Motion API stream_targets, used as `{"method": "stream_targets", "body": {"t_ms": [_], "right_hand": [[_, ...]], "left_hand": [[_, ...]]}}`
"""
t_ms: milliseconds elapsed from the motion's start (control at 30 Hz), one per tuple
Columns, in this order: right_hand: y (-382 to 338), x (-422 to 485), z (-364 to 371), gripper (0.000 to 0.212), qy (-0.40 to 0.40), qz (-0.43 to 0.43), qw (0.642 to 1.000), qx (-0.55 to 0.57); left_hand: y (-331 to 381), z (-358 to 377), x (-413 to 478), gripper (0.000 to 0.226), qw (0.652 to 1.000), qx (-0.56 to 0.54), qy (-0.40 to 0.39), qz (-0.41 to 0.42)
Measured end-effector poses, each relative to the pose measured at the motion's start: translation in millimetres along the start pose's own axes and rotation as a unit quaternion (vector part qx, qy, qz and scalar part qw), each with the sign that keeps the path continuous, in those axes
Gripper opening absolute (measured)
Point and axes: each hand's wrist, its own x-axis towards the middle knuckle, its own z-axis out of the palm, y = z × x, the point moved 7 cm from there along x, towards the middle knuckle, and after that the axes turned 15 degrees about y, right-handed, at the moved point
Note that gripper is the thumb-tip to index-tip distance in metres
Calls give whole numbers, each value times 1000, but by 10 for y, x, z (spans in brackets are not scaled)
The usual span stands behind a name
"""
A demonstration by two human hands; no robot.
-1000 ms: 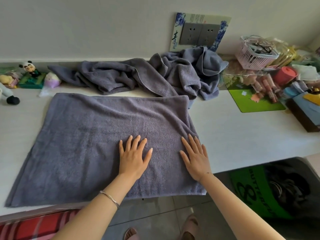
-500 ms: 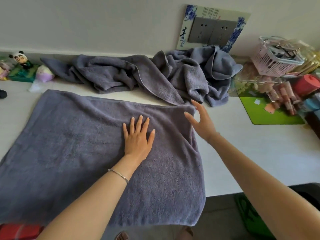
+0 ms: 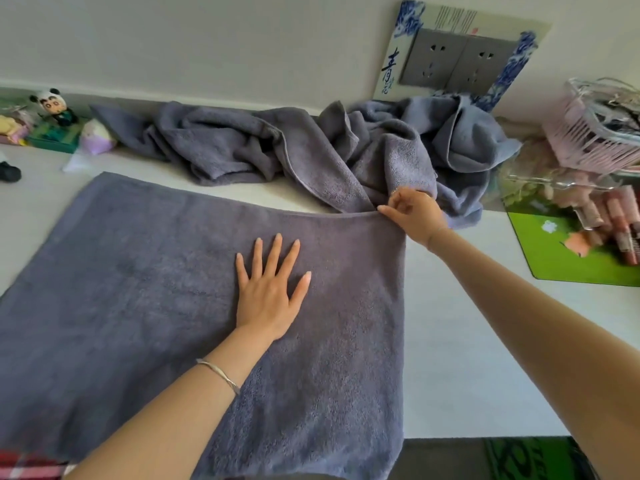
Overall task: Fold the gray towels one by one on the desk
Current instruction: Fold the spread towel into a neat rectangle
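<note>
Head view, the only 1 on offer. The spread gray towel (image 3: 138,289) is laid out flat on the table (image 3: 467,358), directly under the left grip (image 3: 268,296), with its near end hung over the table edge on the wrist side of that grip. It's terry cloth, so it can be expected to be soft, floppy and fairly light, with 0 stiffness. Anything lifted at 1 point will sag and drag the rest along. It's not slippery and not fragile. It's best taken by a corner or along the hemmed edge, with the middle pinned down so nothing gets shifted.

That's pretty much the pose seen here. The left grip is opened out flat, fingers spread, palm pressed on the towel's middle, and a bracelet (image 3: 218,375) is worn at the wrist. The right grip (image 3: 412,213) is reached out far, arm nearly straight, fingers curled. The towel's far right corner looks to be pinched between thumb and forefinger. Right behind that grip the crumpled pile of gray towels (image 3: 277,150) is heaped against the wall (image 3: 207,46), not yet folded.
</note>
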Motion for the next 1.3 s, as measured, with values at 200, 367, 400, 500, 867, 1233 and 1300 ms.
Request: {"method": "stream_targets", "body": {"t_ms": [200, 367, 400, 500, 867, 1233, 1300], "right_hand": [[-540, -610, 288, 31, 112, -167, 979, -39], [-426, -1133, 822, 59, -62, -215, 967, -125], [-310, -1087, 795, 62, -54, -198, 968, -143], [-30, -958, 572, 66, -7, -121, 979, -162], [330, -1384, 99, 27, 88, 342, 930, 103], [-554, -523, -391, 16, 238, 76, 967, 58], [-410, -450, -234, 27, 224, 131, 966, 4]], "left_hand": [[4, 4, 6, 69, 1000, 7, -1, -6], [-36, 26, 154, 68, 1000, -12, -9, -16], [-96, 28, 208, 67, 1000, -11, -10, -18], [-290, 39, 339, 57, 999, 2, -29, -28], [-520, -191, -110, 73, 997, -38, -63, -27], [-415, -122, 107, 60, 997, 7, -22, -74], [-381, -60, 245, 60, 996, 3, -21, -92]]}}
